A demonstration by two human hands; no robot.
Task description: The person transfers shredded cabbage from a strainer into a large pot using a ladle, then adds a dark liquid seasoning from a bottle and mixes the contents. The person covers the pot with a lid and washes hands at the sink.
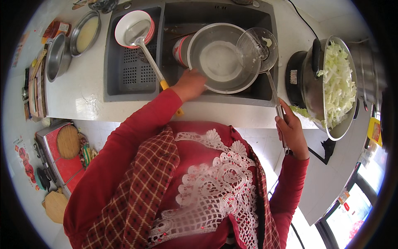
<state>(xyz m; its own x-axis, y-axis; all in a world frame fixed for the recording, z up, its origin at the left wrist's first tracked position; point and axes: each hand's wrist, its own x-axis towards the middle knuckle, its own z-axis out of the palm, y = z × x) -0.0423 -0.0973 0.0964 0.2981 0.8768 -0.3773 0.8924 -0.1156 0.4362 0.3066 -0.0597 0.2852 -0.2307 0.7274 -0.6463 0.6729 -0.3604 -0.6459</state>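
Note:
My left hand grips the near-left rim of a large stainless steel basin, which sits over the sink's bigger bowl. Its inside looks mostly bare, perhaps with a little water; I cannot tell. My right hand is closed around the handle of a wire skimmer. The skimmer's round mesh overlaps the basin's right rim, and a few pale cabbage scraps cling to it. On the right, a steel pot is heaped with shredded cabbage. A cabbage leaf strip lies on the counter beside that pot.
A ladle with a yellow handle end rests in red-rimmed bowls over the sink's left, perforated side. Farther left stand two steel bowls, one with yellowish liquid. A red-patterned container touches the basin. Black cable runs behind.

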